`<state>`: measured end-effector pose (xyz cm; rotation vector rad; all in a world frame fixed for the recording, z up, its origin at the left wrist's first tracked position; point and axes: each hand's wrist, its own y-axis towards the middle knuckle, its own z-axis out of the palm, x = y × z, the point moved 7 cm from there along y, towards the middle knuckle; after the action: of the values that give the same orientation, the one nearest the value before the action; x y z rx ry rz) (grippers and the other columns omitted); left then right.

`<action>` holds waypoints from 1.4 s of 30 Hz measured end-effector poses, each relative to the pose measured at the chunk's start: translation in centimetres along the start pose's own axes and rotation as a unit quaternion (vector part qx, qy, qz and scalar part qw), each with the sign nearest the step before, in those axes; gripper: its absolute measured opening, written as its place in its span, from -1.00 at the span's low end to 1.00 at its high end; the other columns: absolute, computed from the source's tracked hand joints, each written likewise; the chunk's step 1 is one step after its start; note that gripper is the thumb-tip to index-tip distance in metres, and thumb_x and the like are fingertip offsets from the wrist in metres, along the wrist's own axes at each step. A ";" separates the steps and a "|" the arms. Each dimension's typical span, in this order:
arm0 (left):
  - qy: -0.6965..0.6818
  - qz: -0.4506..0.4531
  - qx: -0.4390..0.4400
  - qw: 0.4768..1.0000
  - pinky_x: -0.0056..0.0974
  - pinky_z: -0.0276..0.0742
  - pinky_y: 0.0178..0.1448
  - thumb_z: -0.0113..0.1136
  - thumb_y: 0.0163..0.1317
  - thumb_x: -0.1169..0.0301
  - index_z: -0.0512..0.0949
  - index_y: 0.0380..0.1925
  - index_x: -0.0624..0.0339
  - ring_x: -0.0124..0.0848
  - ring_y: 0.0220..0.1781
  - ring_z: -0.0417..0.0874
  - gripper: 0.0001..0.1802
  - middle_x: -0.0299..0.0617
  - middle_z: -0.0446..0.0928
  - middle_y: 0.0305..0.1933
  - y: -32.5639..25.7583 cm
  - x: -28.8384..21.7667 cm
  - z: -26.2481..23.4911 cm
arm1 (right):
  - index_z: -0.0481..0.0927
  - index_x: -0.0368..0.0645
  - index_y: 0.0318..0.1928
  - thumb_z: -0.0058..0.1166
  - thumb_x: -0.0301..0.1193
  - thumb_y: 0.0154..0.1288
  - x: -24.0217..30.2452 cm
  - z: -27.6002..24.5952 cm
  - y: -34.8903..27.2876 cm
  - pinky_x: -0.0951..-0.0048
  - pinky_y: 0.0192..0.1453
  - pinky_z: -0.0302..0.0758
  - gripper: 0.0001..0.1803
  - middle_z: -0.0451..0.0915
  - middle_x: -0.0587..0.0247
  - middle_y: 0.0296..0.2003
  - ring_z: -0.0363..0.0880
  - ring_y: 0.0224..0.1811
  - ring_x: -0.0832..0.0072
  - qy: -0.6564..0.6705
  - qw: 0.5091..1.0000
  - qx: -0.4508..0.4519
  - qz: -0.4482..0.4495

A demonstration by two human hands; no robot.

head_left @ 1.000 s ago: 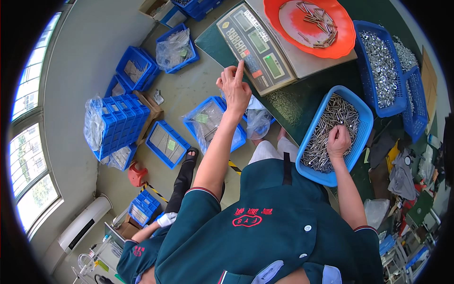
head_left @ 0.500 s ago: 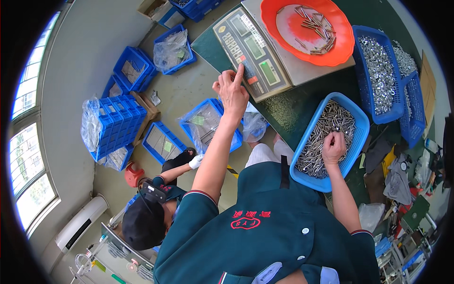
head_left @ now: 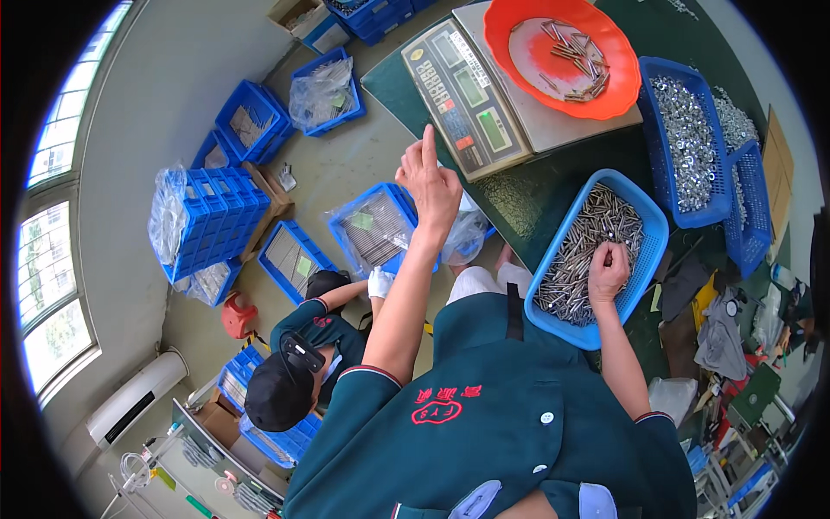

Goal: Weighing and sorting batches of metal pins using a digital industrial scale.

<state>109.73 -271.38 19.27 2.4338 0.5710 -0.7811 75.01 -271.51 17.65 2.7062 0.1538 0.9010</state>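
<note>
My left hand (head_left: 432, 190) hovers beside the weighing scale (head_left: 468, 97); its index finger points up and the others are curled, with nothing held. On the scale's plate rests an orange-red scalloped bowl (head_left: 503, 65) with some metal pins (head_left: 591, 62) in it. A light blue basket (head_left: 655, 251) full of similar short metal pins (head_left: 571, 277) sits at the table edge in front of me. Inside that basket is my right hand (head_left: 609, 277), fingertips pinched together over the pins; a small shiny end shows at them.
At the right, blue baskets (head_left: 722, 186) hold small silvery metal parts. A co-worker with a black cap (head_left: 278, 391) and a white glove (head_left: 380, 282) crouches at the left, by blue crates (head_left: 334, 227) of rods. Stacked blue crates (head_left: 220, 221) stand near the wall.
My left hand has drawn back from the scale's keys, lower and slightly right. My right hand stays in the basket. The co-worker's head and gloved hand have shifted to the right.
</note>
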 end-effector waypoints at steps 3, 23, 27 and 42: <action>-0.057 0.002 -0.009 0.998 -0.17 0.13 0.05 -0.03 -0.23 0.65 0.35 0.08 0.15 -0.21 -0.05 0.37 -0.31 -0.11 0.36 -0.13 -2.3 -1.5 -1.4 | 0.44 -0.24 -0.48 -0.01 -0.55 0.13 -0.2 -1.6 0.3 0.38 -0.47 0.30 -0.94 0.37 0.19 -0.54 0.35 -0.54 0.34 0.000 1.000 -0.025 -0.001; -0.411 -0.021 0.228 0.882 -0.29 0.43 -0.22 -0.07 -0.10 0.73 0.53 -0.35 0.29 -0.23 -0.27 0.51 -0.71 -0.07 0.43 -0.31 -12.0 -16.1 2.6 | 0.53 -0.19 -0.35 0.01 -0.40 0.19 -1.3 -1.4 -0.4 0.23 -0.33 0.44 -0.87 0.55 0.09 -0.43 0.53 -0.39 0.12 -0.033 0.990 0.138 -0.014; -0.391 -0.048 0.206 0.896 -0.38 0.42 -0.20 -0.09 -0.02 0.73 0.54 -0.36 0.32 -0.38 -0.29 0.52 -0.74 -0.11 0.46 -0.35 -10.4 -14.1 2.9 | 0.52 -0.18 -0.33 0.01 -0.44 0.18 -0.8 -2.3 -1.1 0.21 -0.30 0.43 -0.91 0.53 0.09 -0.38 0.52 -0.38 0.11 -0.012 0.987 0.158 0.001; -0.597 -0.529 0.414 0.439 -0.20 0.30 0.13 -0.39 0.35 0.15 0.34 -0.01 0.32 -0.31 0.00 0.41 -0.51 -0.10 0.43 -0.04 -19.7 -17.2 11.2 | 0.45 -0.23 -0.17 -0.13 -0.31 0.34 1.6 -3.1 -3.2 0.78 -0.72 0.03 -0.77 0.28 0.47 -0.61 0.12 -0.69 0.80 0.628 0.585 0.285 0.426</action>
<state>81.92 -266.57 15.45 0.8445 1.1402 -3.4395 74.40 -267.40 19.95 1.7143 -0.7832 3.3671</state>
